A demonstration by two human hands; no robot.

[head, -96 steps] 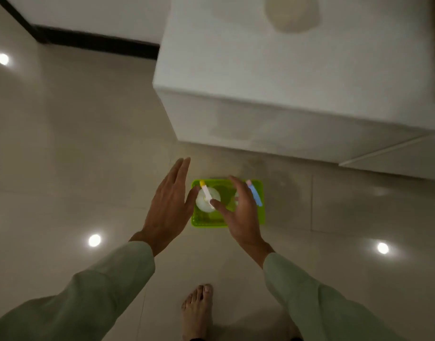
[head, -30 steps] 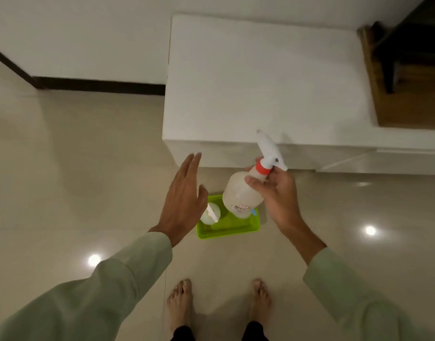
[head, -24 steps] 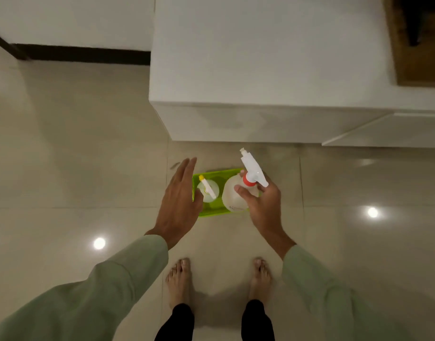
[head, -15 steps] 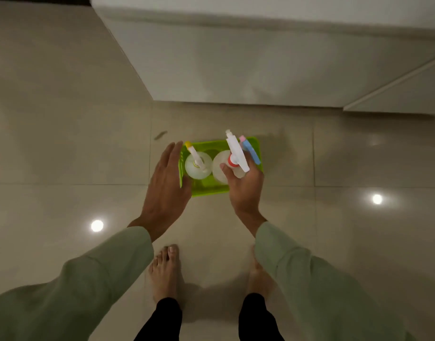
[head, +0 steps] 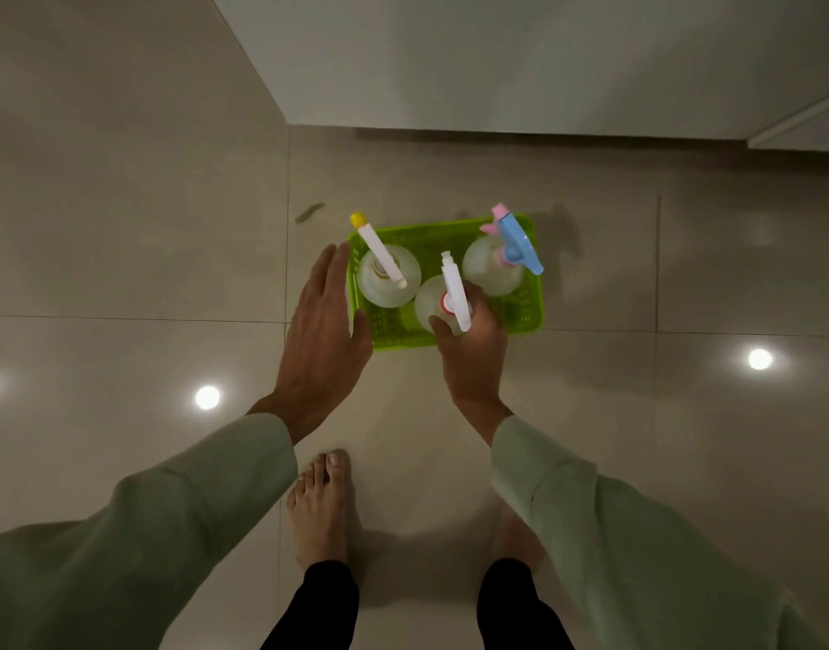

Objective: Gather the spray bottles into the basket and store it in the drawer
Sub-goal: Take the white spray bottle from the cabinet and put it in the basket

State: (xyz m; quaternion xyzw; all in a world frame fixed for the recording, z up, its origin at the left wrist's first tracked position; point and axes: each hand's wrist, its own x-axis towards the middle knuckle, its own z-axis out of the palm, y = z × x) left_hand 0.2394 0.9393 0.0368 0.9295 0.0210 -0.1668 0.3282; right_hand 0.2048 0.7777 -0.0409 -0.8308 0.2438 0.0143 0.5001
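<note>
Three clear plastic spray bottles crowd the lime-green plastic basket [head: 527, 316]; the right hand [head: 473, 354] grips the red-collared bottle [head: 433, 304], the left hand [head: 321, 330] is spread, and a careless release could topple its neighbours.

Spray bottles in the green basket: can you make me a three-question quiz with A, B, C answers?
1. Where is the green basket?
A on the floor
B on the cabinet
C in a drawer
2. How many spray bottles are in it?
A one
B two
C three
3. What is the right hand doing?
A hanging empty
B holding the red-collared spray bottle
C pointing up

Answers: 1 A, floor tiles surround it. 2 C, yellow-tipped, red-collared and blue-headed bottles stand inside. 3 B, fingers wrap its neck.
</note>
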